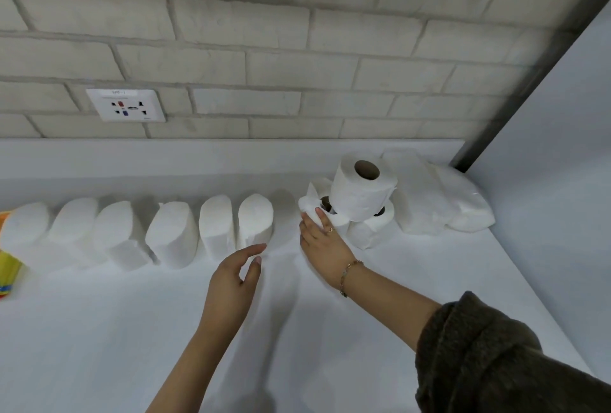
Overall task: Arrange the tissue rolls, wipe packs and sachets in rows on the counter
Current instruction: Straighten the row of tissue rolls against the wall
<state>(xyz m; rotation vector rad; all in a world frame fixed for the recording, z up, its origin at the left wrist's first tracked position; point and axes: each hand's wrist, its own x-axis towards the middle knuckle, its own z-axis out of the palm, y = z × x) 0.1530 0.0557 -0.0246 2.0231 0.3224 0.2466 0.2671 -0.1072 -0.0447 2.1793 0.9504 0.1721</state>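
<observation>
Smooth white counter (pixel 429 280), soft cylindrical rolls (pixel 360 194), possibly plastic-wrapped packs (pixel 439 201).

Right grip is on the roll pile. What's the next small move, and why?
Probably draw the lower roll held by the right grip slowly left into the gap beside the row's last roll: the top roll rests on the stack and might topple.

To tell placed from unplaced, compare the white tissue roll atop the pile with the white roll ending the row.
The white tissue roll atop the pile shows its brown core hole; the white roll ending the row shows none. The pile roll rests on other rolls; the row roll sits on the white counter. Both are white.
</observation>
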